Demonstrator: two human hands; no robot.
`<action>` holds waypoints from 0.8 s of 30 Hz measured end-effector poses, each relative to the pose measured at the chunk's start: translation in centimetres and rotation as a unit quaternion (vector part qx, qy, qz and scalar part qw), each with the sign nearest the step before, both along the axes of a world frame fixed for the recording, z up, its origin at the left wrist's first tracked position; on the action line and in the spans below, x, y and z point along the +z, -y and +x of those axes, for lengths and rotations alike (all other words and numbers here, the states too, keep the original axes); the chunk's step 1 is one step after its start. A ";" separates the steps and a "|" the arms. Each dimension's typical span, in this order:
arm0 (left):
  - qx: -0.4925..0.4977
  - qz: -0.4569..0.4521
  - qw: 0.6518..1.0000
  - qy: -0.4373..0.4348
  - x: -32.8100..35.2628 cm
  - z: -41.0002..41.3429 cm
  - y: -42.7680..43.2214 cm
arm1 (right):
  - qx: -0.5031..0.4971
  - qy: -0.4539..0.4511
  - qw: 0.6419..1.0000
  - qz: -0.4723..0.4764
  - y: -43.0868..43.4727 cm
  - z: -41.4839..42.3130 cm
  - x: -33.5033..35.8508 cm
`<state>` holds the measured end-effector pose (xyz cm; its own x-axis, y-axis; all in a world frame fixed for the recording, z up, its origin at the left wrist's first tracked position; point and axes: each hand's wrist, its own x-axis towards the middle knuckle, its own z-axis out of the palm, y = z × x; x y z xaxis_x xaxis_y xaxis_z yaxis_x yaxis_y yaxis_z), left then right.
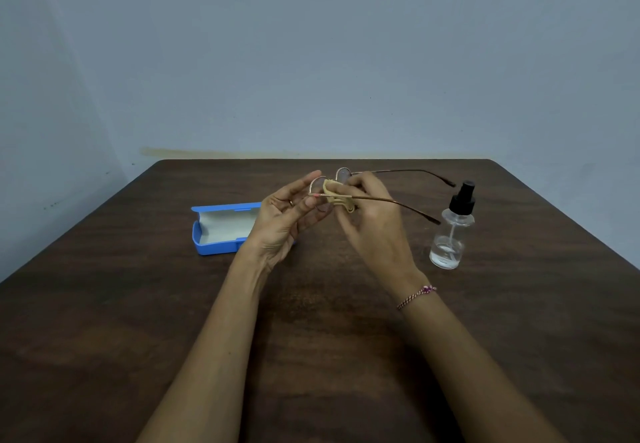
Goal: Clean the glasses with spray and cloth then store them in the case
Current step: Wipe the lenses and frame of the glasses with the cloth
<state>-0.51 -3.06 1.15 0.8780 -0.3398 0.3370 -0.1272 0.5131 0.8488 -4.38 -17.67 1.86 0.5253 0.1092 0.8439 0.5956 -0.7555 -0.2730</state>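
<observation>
Held over the table (138, 304) between case (221, 231) and spray bottle (450, 234), the glasses (343, 175) looked light and easily bent, best gripped at the rim, where the left hand (284, 220) pinched them while the right hand (370, 220) pinched the soft cloth (337, 196) on a lens.

The blue case (214, 247) has its right end hidden behind the left hand (280, 224).

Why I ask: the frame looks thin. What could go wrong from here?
1. The right hand presses the cloth on the glasses while the left hand holds them by one lens; hard pressure might bend the frame.
2. The open temples point toward the spray bottle; a swing could tip it.
</observation>
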 end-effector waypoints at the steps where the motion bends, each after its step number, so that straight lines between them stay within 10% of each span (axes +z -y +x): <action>1: 0.004 -0.005 1.000 -0.003 0.1 0.0 -0.1 | 0.013 -0.004 1.000 -0.010 -0.2 -0.1 0.0; 24: -0.020 -0.027 0.999 -0.033 0.3 -0.2 0.3 | 0.092 0.020 0.995 0.012 -0.4 -0.2 0.1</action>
<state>-0.76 -3.37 1.48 0.8849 -0.3582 0.2979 -0.0503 0.5622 0.8255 -4.61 -17.31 1.99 0.4646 0.1797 0.8671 0.7342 -0.6256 -0.2638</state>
